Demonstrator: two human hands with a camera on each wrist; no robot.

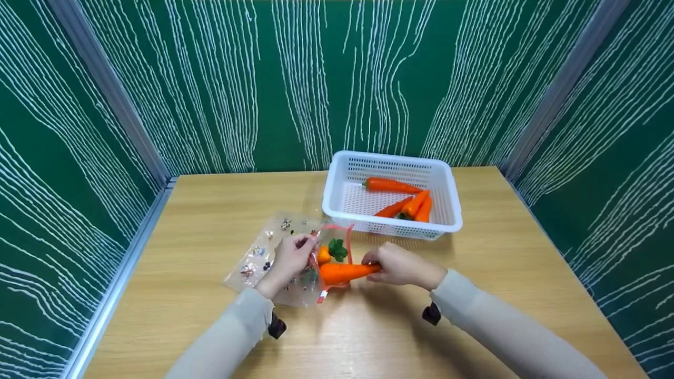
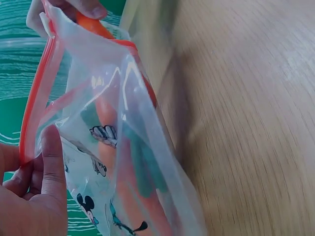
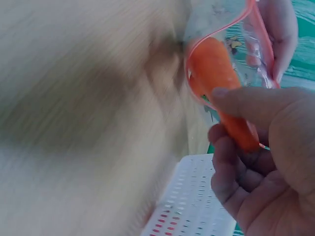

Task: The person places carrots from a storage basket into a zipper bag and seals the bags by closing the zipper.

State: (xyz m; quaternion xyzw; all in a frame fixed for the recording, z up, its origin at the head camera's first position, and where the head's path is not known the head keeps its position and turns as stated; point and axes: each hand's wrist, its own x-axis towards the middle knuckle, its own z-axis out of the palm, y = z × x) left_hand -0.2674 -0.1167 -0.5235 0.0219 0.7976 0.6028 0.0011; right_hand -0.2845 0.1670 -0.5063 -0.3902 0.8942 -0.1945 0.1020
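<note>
A clear zip bag (image 1: 274, 252) with cartoon prints and a red seal lies on the wooden table (image 1: 210, 200). My left hand (image 1: 288, 260) pinches the bag's red rim and holds the mouth up. In the left wrist view the bag (image 2: 123, 162) shows an orange carrot with green leaves inside. My right hand (image 1: 396, 265) grips the thin end of an orange carrot (image 1: 345, 272), whose thick end sits in the bag's mouth. The right wrist view shows that carrot (image 3: 216, 83) passing the red rim, held between my thumb and fingers. Another carrot with a green top (image 1: 331, 251) lies inside the bag.
A white perforated basket (image 1: 447, 210) stands at the back right of the table and holds several orange carrots (image 1: 405, 202). Green panels with white lines wall in the table on the left, back and right.
</note>
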